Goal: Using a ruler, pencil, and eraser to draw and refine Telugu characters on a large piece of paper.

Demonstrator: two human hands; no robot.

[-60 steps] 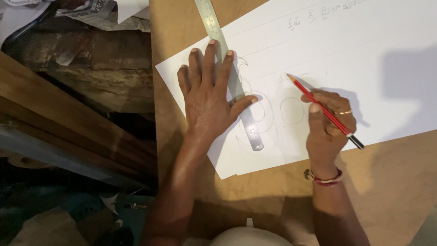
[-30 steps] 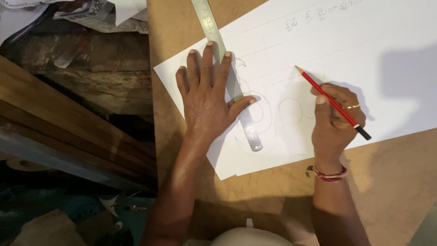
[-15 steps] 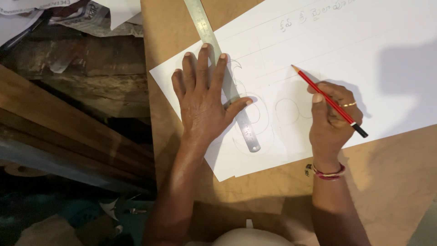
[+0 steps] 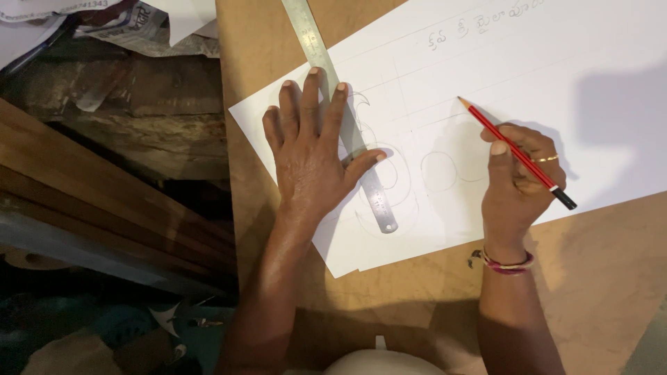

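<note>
Here the left hand [image 4: 309,156] lies flat, fingers spread, on a metal ruler [image 4: 340,114]. It presses the ruler down onto a big white paper [image 4: 570,90], which lies on a brown board [image 4: 611,278]. The ruler runs slanted from the top of the board down past the thumb. The right hand [image 4: 517,184] is closed around a red pencil [image 4: 514,151]. The sharp tip points up and left, and I cannot tell if it touches the paper.

The ruler looks thin, stiff and smooth, so it could slide on the paper; a flat push near its middle should keep it put. The pencil looks light and hard, and is best held low, near the tip. The paper looks thin and bendy, easy to crease or smudge. Faint round pencil lines [image 4: 441,172] sit between the two hands.
</note>
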